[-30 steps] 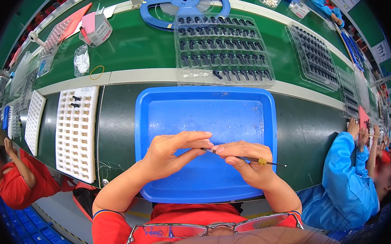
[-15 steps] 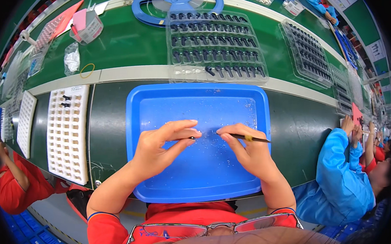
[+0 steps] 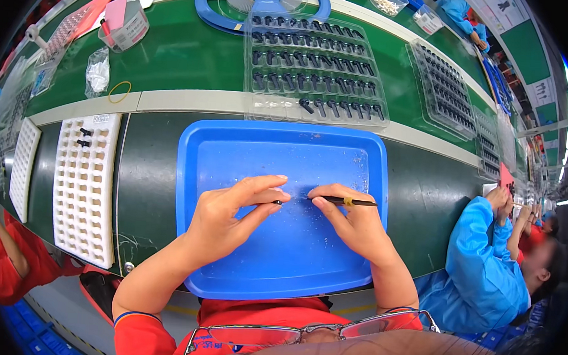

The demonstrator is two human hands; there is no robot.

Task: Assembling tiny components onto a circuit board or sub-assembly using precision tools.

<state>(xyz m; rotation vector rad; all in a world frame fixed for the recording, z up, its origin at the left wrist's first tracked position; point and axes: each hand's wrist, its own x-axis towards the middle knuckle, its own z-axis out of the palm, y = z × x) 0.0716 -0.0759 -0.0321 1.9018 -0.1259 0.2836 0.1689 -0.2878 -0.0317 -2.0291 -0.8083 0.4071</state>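
Over a shallow blue tray, both my hands are raised close together. My left hand pinches a small dark stem-like part, mostly hidden by thumb and fingers. Held like a pen in my right hand is a slim black tool with a yellowish band. Its tip points left, toward the left fingertips, with a small gap between; the tip is too fine to make out. Tiny pale specks lie scattered on the tray's floor.
A clear tray of black stemmed parts stands beyond the blue tray, beside a blue reel. On the left lies a white foam tray holding two black parts. Another clear tray sits far right. A blue-sleeved person works at right.
The whole view has shifted slightly. My right hand and its tool have moved a little left, nearer the left fingertips. The left hand keeps its pinch.
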